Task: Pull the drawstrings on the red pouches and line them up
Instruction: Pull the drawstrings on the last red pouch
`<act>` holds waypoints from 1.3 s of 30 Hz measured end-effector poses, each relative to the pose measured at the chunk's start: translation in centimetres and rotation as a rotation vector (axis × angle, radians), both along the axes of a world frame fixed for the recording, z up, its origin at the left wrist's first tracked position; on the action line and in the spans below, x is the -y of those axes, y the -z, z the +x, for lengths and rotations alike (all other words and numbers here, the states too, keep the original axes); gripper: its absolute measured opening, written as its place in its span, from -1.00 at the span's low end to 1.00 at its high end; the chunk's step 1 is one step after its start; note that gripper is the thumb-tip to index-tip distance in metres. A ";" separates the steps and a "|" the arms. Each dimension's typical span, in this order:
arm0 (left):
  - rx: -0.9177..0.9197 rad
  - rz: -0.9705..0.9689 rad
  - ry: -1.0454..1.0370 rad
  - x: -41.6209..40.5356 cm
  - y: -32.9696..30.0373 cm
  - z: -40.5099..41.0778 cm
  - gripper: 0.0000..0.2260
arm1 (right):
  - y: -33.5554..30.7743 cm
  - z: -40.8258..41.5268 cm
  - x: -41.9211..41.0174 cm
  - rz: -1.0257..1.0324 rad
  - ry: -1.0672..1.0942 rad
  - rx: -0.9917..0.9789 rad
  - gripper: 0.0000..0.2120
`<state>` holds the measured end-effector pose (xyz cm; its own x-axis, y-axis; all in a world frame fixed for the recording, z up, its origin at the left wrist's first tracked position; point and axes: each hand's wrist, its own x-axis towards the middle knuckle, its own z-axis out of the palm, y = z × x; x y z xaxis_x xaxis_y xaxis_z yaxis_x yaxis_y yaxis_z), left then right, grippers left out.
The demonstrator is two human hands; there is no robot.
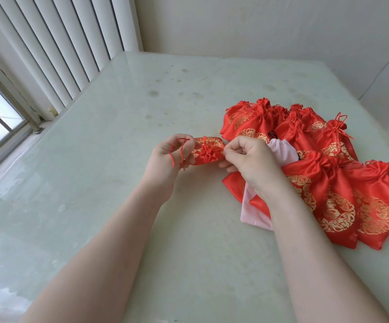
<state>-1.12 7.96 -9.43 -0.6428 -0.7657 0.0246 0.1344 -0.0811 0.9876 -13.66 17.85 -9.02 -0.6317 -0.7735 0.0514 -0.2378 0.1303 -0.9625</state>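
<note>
No writing reads on the gold-printed red pouch (208, 150) I hold over the table (119, 113) — mouth cinched, contents hidden. My left hand (172, 155) pinches its drawstring (173, 152), my right hand (247, 157) its other cord — left of the pouch pile (317, 159).

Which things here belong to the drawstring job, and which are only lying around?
For the job: the red pouch held between both hands, its red string pinched by the left hand, the right hand, the pile of red pouches.

Lying about: the pink bag, the table, the window blinds.
</note>
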 end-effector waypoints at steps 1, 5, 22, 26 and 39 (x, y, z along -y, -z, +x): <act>-0.011 0.059 -0.015 -0.2 -0.1 -0.1 -0.84 | 0.0 0.1 0.1 0.009 0.018 -0.035 -0.78; -0.008 0.146 0.056 -0.8 -0.4 -0.3 -0.86 | -0.2 0.3 0.1 0.024 -0.006 -0.080 -0.79; -0.012 0.049 -0.149 -0.4 -1.3 0.0 -0.84 | -1.0 1.7 0.3 -0.153 -0.063 0.016 -0.76; -0.062 -0.092 -0.012 -0.6 -1.6 0.4 -0.96 | -1.3 1.9 0.3 -0.264 -0.065 0.093 -0.87; 0.158 -0.457 0.133 -2.9 -1.5 -0.1 -0.92 | -4.5 2.5 -0.9 -0.489 0.025 0.092 -0.84</act>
<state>-1.26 10.89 -7.97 -0.7572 -0.6104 0.2324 -0.0023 0.3583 0.9336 -11.15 18.78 -4.50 -0.6688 -0.6572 0.3477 -0.1521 -0.3369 -0.9292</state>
